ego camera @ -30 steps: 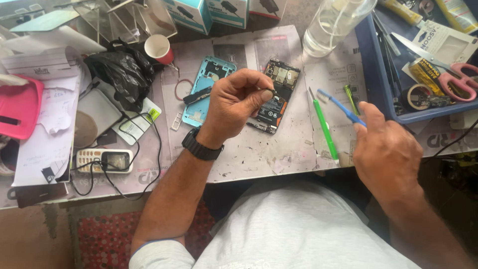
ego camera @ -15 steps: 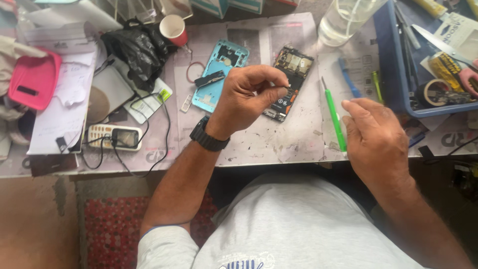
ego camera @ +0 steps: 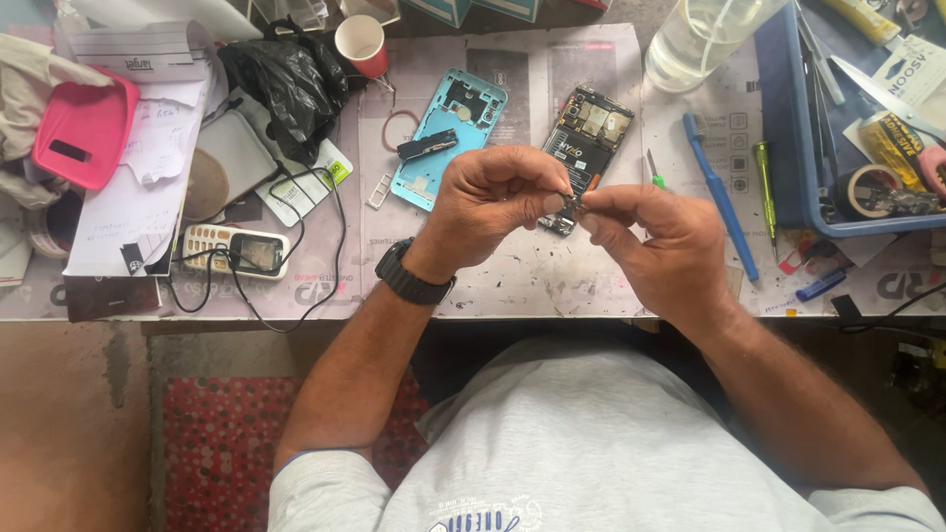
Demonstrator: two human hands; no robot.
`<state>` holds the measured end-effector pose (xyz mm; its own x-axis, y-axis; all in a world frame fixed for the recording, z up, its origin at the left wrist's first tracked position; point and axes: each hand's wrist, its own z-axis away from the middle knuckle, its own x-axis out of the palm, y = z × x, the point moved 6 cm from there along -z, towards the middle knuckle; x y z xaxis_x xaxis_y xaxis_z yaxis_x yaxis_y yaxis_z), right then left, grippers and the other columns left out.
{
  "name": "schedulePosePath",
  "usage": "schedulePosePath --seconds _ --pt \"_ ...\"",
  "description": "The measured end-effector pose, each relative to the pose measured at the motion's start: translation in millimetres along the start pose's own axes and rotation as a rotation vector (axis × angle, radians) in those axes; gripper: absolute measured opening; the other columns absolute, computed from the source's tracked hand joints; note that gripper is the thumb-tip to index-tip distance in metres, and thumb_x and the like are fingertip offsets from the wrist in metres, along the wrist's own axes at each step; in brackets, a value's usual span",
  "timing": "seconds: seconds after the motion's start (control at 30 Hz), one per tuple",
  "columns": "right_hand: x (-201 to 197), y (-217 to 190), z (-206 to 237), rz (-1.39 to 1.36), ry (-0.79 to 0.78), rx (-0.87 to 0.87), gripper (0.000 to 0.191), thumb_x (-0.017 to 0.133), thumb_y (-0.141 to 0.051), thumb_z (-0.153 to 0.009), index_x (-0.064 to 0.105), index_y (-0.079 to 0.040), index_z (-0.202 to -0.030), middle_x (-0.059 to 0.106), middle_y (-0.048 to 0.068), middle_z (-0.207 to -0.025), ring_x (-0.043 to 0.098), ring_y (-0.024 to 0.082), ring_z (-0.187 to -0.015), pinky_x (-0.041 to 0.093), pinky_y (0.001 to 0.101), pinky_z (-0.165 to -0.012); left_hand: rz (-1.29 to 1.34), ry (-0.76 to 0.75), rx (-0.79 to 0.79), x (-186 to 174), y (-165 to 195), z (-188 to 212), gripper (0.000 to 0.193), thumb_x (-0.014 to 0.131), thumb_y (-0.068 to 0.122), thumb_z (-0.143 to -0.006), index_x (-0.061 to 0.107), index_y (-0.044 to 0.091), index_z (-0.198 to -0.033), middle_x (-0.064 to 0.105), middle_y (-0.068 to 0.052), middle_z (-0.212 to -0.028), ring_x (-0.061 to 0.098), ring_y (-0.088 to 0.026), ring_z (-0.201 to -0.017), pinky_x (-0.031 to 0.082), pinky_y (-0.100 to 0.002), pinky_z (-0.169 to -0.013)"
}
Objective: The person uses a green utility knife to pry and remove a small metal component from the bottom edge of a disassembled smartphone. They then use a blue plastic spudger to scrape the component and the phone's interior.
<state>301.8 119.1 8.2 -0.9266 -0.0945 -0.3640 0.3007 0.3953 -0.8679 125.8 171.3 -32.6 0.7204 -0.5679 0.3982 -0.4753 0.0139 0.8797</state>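
Metal part (ego camera: 573,202), seemingly small connector, pinched between left hand (ego camera: 490,205), right hand (ego camera: 662,248).

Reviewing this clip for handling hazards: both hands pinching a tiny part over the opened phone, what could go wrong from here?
1. The small part is pinched only by fingertips of the left hand and right hand; a slip could lose it among the bench clutter.
2. The opened phone lies exposed right under the hands; a dropped part might hit its board.
3. The clear bottle stands near the phone; a spill could reach it.

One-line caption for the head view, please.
Left hand and right hand pinch a small dark part together above an opened phone on a cluttered workbench.
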Motion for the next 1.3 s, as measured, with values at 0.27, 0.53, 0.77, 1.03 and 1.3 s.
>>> schedulePosePath --seconds 0.27,0.53,0.77,1.03,1.3 --pt "6 18 1 -0.039 -0.006 0.128 0.011 0.07 0.0 -0.101 0.067 0.002 -0.112 0.073 0.009 -0.099 0.07 0.011 -0.086 0.059 0.0229 -0.072 -0.196 -0.013 0.055 4 12 0 0.015 0.074 -0.004 -0.099 0.071 0.004 -0.111 0.071 -0.003 -0.106 0.067 -0.005 -0.09 0.058 -0.02 -0.077" --pt "9 -2 -11 0.017 -0.032 0.029 0.006 0.073 0.002 -0.104 0.068 0.0 -0.106 0.073 0.011 -0.106 0.07 0.012 -0.088 0.057 0.0224 -0.074 -0.628 0.223 0.418 -34 94 23 0.038 0.05 0.031 -0.114 0.07 0.005 -0.094 0.071 -0.004 -0.098 0.065 -0.01 -0.09 0.051 -0.023 -0.074" --pt "44 -20 -22 0.335 -0.166 -0.115 0.007 0.075 0.004 -0.097 0.07 -0.001 -0.1 0.07 0.013 -0.107 0.072 0.021 -0.093 0.063 0.0275 -0.068 -0.745 0.507 0.47 -58 99 55 0.036 0.047 0.015 -0.103 0.061 -0.002 -0.075 0.072 -0.011 -0.099 0.061 -0.014 -0.082 0.049 -0.03 -0.074" --pt "90 -37 -16 0.666 -0.244 -0.437 0.012 0.079 0.0 -0.089 0.072 -0.003 -0.098 0.068 0.009 -0.1 0.067 0.028 -0.089 0.055 0.0429 -0.08 -1.001 0.564 0.554 -58 96 69 0.021 0.054 0.003 -0.089 0.052 0.001 -0.069 0.071 -0.009 -0.1 0.056 -0.015 -0.084 0.045 -0.033 -0.082" --pt "90 -40 -12 0.617 -0.321 -0.42 0.015 0.081 -0.007 -0.088 0.074 -0.002 -0.1 0.07 0.011 -0.101 0.065 0.026 -0.088 0.052 0.0431 -0.08 -1.065 0.615 0.584 -62 87 66 0.035 0.069 -0.011 -0.089 0.046 0.004 -0.067 0.068 -0.007 -0.115 0.06 -0.014 -0.094 0.052 -0.028 -0.075"
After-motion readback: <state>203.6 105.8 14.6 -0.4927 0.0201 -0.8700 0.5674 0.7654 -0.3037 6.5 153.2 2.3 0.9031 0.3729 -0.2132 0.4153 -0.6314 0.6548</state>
